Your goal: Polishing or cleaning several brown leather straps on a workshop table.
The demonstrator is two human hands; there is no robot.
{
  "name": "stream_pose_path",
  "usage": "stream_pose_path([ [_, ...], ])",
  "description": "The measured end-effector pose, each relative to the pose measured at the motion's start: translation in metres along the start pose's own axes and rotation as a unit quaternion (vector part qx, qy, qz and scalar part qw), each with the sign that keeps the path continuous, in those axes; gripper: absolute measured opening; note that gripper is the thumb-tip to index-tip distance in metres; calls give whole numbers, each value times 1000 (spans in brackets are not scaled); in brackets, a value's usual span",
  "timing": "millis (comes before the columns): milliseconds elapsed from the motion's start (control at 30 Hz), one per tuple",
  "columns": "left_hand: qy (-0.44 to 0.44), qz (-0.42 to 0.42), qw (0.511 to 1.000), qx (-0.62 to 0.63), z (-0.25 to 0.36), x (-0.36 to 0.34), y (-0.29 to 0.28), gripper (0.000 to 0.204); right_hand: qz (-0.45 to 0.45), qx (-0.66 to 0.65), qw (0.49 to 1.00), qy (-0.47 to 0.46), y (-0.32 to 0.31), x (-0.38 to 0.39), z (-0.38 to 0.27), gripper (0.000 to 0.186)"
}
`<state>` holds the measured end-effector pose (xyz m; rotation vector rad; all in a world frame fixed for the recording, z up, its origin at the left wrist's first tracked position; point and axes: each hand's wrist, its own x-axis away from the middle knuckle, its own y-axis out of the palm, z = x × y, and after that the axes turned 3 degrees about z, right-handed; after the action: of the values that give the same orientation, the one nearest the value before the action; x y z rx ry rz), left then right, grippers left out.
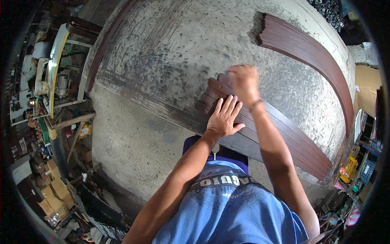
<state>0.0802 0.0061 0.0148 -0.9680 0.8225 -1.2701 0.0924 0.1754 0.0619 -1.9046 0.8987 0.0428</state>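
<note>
Several long brown flat strips (284, 139) lie side by side on the worn grey tabletop (174, 57), their rounded, holed ends staggered near the middle. My left hand (225, 116) rests palm down across them near those ends, fingers stretched and thumb out. Just beyond it, my right hand (244, 83) is closed above the far strip's end, slightly blurred; whatever it holds, if anything, is hidden.
A curved stack of brown strips (304, 55) lies at the back right. On the left stand a yellow-edged work stand (53, 71) and cardboard boxes (57, 191). Crates (349, 168) crowd the right side. A concrete floor (130, 146) shows below the table's edge.
</note>
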Motion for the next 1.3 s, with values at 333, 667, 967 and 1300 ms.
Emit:
stream_pose_path([
  [333, 29, 12, 983, 180, 18, -14, 0, 80, 177, -137, 868, 443, -153, 276, 78, 4],
  [667, -136, 120, 958, -220, -151, -57, -31, 67, 342, 58, 808, 476, -210, 357, 116, 25],
  [967, 15, -44, 987, -152, -60, -36, -26, 67, 35, 381, 829, 408, -74, 256, 93, 75],
  [1300, 21, -3, 992, -122, -81, -30, -18, 56, -98, 315, 891, 311, -79, 200, 51, 70],
])
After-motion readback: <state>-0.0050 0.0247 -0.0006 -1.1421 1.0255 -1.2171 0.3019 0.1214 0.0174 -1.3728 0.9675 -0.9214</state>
